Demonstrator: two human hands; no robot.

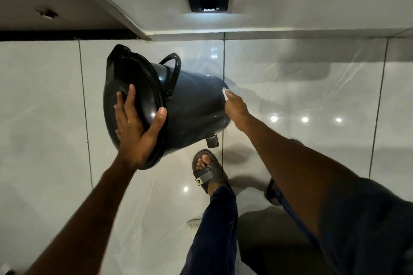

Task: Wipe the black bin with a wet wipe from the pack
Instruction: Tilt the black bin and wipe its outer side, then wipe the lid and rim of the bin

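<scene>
Bin (192, 105) is tipped on its side, lifted off the tiled floor (44, 96), its closed lid (131, 105) facing left toward the camera and its base pointing right. Pedal (212, 141) pokes out underneath; carry handle (172, 60) stands up behind.

Left hand (136, 125) is spread wide and flat against the lid, thumb hooked over the rim, steadying the bin. Right hand (235, 108) is closed around a white wipe (224, 94), pressing it to the wall close to the base. Pack not in view.

Step in hand looks like wiping the lower side wall. To do it well, I judge: keep the left palm braced so the bin does not roll, draw the wipe in long overlapping strokes from base toward lid, then turn the bin a little with the left hand to bring fresh wall under the wipe. Work around the pedal bracket and the rim seam, where grime likely gathers. Sandalled foot (207, 172) stands just below the bin; a slip would land there.
</scene>
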